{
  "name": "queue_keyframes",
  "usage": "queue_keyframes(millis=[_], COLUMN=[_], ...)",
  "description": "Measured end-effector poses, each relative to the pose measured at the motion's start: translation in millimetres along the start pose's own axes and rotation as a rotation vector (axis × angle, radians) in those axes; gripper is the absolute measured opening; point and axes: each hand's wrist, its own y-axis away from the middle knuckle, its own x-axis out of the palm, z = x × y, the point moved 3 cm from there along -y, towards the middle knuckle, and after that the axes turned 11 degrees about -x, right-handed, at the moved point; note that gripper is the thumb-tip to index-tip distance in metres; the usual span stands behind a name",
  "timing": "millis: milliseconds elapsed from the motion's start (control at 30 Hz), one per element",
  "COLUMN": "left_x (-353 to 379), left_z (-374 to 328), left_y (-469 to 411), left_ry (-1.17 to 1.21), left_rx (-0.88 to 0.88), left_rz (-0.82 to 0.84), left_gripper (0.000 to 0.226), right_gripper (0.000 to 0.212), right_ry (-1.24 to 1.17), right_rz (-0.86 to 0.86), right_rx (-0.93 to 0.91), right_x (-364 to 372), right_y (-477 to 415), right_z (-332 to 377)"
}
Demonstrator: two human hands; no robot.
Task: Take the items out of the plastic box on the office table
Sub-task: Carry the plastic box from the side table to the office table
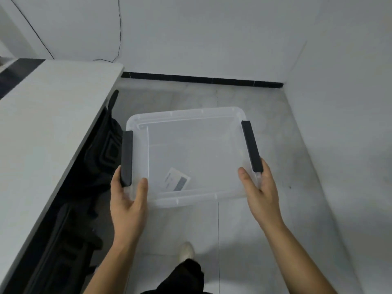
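Clear plastic box (191,153) sits mid-frame between your grips: left hand (127,200) and right hand (262,192) each clasp a near corner.

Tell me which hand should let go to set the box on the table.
Neither; probably lead with the left hand. It grips the box on the side facing the table, while the right hand holds the far side.
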Motion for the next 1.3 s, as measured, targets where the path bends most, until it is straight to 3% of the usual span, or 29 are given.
queue_keyframes(millis=[300, 533, 767, 933, 1133, 1300], left_x=[171.8, 286.7, 315.6, 322.9, 327.9, 318.7], left_z=[-94.5, -122.4, -172.4, -167.5, -178.5, -215.4], left_y=[-250.5, -450.3, -620.2, -751.7, -945.0, -1092.1], left_ry=[-0.061, -0.125, -0.058, -0.01, 0.003, 0.027], left_rx=[0.072, 0.036, -0.028, -0.052, -0.104, -0.074], left_rz=[0.115, -0.001, -0.236, -0.395, -0.453, -0.441], left_gripper=[0.056, 0.055, 0.054, 0.05, 0.048, 0.059], right_gripper=[0.048, 0.044, 0.051, 0.051, 0.047, 0.045], right_ry=[0.03, -0.048, -0.069, -0.088, -0.066, -0.054], right_rz=[-0.146, -0.056, 0.198, 0.349, 0.376, 0.344], right_rx=[0.017, 0.028, -0.044, -0.104, -0.109, -0.129], right_x=[44.0, 129.3, 251.6, 369.3, 509.6, 604.4], right_y=[-278.5, -515.4, -740.5, -867.9, -1009.2, -1118.0], right_z=[-16.0, -72.0, -42.1, -39.1, -28.0, 2.6])
